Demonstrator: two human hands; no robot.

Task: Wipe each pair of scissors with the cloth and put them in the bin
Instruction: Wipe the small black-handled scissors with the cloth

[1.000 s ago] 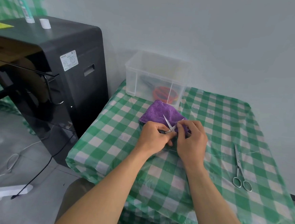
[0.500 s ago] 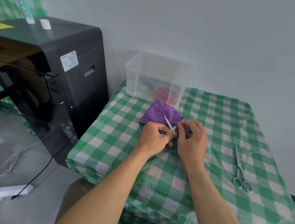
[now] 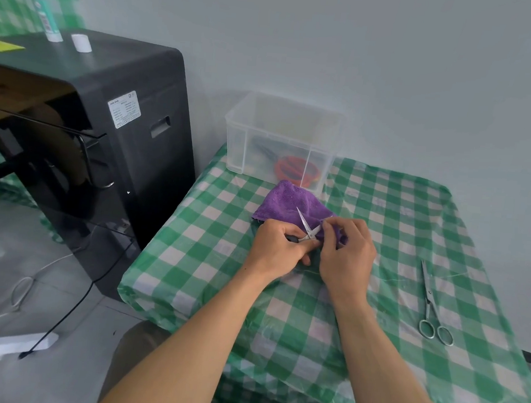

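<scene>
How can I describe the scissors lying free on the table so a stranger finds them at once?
Look at the table with the green checked cover. On its right side lie long all-metal scissors, closed, ring handles toward the person. Unlike the small scissors at the purple cloth, nobody touches them.

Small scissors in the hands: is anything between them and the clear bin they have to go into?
Only the purple cloth, lying on the table between the small scissors and the bin. The left hand holds them over it, so it should not block. The bin has no lid; its front wall must be cleared.
</scene>
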